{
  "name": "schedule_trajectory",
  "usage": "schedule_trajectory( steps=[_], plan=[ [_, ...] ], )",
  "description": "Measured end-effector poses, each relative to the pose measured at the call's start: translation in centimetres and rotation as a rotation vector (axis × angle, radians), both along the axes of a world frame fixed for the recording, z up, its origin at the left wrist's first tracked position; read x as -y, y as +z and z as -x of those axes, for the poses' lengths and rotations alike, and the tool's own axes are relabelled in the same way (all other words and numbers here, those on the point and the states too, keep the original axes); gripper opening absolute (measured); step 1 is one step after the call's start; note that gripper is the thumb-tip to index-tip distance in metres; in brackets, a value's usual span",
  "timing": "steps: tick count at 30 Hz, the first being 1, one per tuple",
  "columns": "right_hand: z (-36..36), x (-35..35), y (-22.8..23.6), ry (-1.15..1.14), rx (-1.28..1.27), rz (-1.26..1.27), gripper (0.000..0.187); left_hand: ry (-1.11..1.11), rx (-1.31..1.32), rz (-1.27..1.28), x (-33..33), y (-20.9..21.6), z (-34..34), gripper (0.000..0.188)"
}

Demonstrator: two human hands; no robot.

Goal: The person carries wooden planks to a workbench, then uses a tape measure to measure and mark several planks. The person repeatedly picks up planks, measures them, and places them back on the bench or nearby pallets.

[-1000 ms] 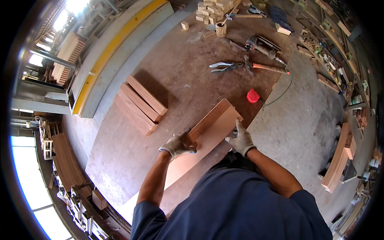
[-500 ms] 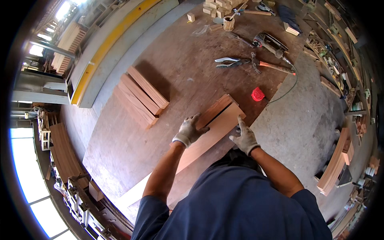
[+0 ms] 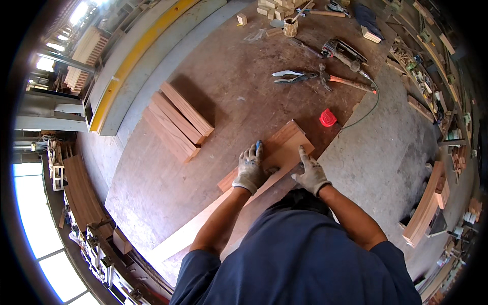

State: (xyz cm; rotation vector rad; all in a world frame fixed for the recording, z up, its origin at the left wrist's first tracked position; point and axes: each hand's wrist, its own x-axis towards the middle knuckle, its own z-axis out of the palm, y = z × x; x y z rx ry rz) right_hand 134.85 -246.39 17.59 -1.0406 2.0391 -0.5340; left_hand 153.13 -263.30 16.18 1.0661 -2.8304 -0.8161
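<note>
A long light wooden plank runs diagonally in front of me, and a shorter, redder board lies along its far side. My left hand, in a pale work glove, rests across both, fingers stretched out and thumb spread over the plank. At the plank's right edge is my gloved right hand, its index finger extended against the wood and the other fingers partly hidden. Neither hand is wrapped round anything. Left of the boards, several reddish wooden boards lie side by side on the brown worktop.
A red tape measure sits near the worktop's right edge. Beyond it lie a hammer, pliers and a corded power tool. Wooden blocks and a brush pot stand at the far side. A yellow-striped beam borders the left.
My left hand has moved right and turned, its fingers now pointing away from me. The dark gap between board and plank has closed, and more of the board's near end shows.
</note>
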Motion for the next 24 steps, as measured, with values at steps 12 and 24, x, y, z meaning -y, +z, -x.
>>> schedule_trajectory(
  steps=[12,24],
  plan=[
    [0.4,-0.7,-0.8,0.029,0.016,0.031,0.105,-0.108,0.28,0.099,-2.9,3.5,0.6,0.118],
    [-1.0,-9.1,1.6,-0.241,0.09,0.025,0.081,-0.085,0.327,0.145,-3.9,4.8,1.4,0.111]
  ],
)
